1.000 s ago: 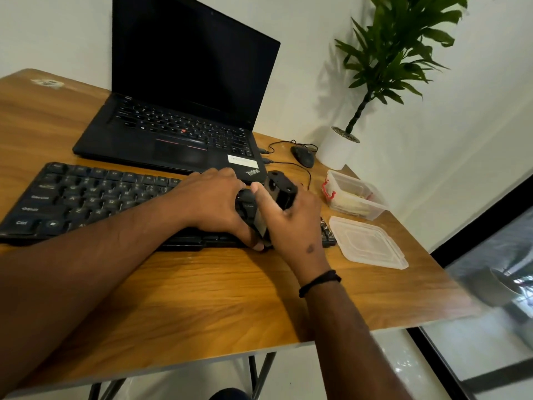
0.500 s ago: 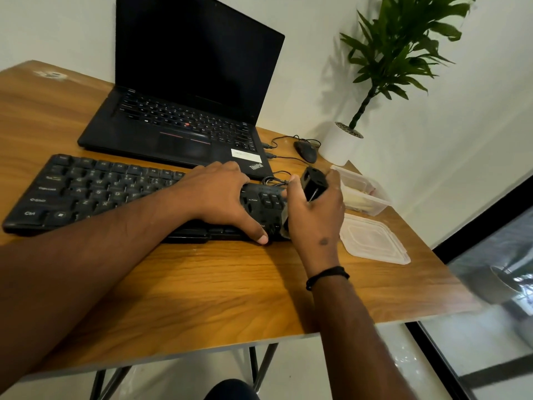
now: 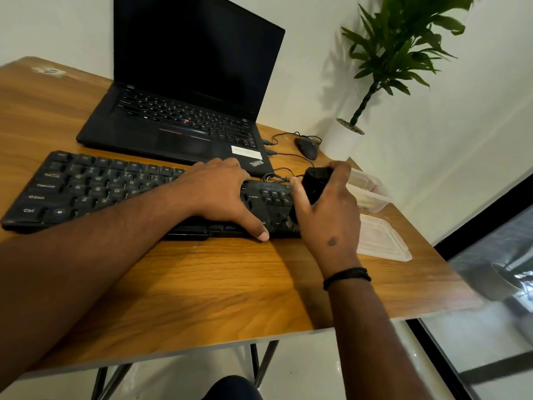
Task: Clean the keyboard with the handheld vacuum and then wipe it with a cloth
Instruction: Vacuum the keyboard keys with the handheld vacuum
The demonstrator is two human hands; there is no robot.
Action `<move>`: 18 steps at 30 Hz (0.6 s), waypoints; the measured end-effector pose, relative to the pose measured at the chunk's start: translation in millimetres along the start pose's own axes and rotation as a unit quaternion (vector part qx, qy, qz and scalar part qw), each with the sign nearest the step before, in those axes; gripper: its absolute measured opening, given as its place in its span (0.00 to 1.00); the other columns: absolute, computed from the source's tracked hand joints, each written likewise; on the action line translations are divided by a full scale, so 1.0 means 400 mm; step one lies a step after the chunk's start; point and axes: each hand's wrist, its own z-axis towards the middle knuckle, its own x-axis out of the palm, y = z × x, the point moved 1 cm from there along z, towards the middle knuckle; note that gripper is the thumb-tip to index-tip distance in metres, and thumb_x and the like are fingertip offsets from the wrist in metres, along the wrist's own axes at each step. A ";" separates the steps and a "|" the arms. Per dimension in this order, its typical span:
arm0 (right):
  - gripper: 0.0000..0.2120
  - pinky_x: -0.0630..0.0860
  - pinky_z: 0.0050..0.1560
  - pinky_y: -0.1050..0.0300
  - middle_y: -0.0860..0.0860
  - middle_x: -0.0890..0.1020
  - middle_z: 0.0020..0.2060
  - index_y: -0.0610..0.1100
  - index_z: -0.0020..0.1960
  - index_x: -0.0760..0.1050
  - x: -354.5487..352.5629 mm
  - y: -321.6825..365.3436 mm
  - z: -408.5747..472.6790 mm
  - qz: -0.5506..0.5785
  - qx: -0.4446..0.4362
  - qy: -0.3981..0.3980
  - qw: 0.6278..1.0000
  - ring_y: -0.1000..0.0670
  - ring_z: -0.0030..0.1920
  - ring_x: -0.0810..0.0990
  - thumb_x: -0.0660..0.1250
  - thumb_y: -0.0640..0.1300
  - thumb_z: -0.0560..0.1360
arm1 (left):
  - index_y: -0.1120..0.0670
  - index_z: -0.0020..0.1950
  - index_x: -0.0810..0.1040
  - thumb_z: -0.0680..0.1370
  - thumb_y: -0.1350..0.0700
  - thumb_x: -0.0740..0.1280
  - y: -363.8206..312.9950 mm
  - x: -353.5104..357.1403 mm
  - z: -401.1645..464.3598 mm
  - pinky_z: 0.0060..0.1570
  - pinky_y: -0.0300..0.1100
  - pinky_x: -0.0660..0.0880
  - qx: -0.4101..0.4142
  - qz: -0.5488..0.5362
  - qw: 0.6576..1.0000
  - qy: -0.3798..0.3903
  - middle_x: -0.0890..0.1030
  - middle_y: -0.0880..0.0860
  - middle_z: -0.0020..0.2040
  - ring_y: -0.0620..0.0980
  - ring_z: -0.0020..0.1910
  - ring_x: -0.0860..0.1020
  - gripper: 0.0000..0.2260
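Right hand (image 3: 326, 215): fingers gripping small black handheld vacuum (image 3: 314, 183) at 3 o'clock end of black keyboard (image 3: 86, 189).
Left hand (image 3: 219, 194): flat, fingers relaxed, pressing keys.
Risk: nozzle snagging thin black cable (image 3: 277, 178); keyboard sliding if pressure lifts.

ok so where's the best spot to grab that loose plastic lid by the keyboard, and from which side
Judging by its pose, take the plastic lid by its raised rim at the near right corner, coming in from the right. It lies flat on the table, so fingers need an edge to pinch, and the right hand crowds its left side.

Office-like desk corner: laptop (image 3: 184, 111), keyboard (image 3: 86, 189), mouse (image 3: 307, 148) (wired), potted plant (image 3: 383, 67).
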 end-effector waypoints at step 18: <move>0.23 0.72 0.38 0.62 0.52 0.78 0.46 0.46 0.65 0.63 0.030 -0.011 0.051 0.016 0.013 0.022 1.000 0.51 0.44 0.79 0.67 0.56 0.78 | 0.46 0.67 0.75 0.46 0.15 0.61 -0.003 -0.007 -0.009 0.56 0.51 0.74 -0.001 -0.007 1.000 -0.001 0.72 0.45 0.56 0.48 0.57 0.72 0.57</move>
